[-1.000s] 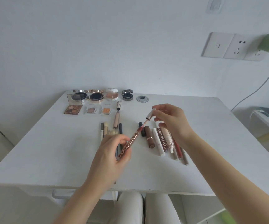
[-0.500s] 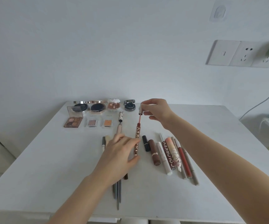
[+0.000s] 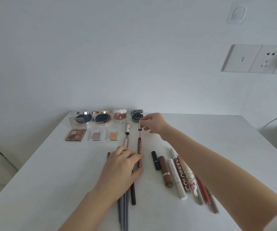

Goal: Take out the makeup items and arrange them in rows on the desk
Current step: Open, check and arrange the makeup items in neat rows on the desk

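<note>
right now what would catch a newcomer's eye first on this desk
Mid-desk, the left hand grips a brown lip gloss tube lying flat, while the right hand pinches its cap with the pink wand drawn out toward the wall. Behind them open compacts line the far edge, and a fan of lipsticks and pencils lies to the right.

Desk [image 3: 51, 189]: white. Lip gloss tube [image 3: 139, 153]: dark red with white lettering; its wand [image 3: 139, 134]: pink. Lipstick [image 3: 165, 172]: brown with gold band. Pencils [image 3: 123, 212]: grey. Eyeshadow pan [image 3: 113, 136]: orange
</note>
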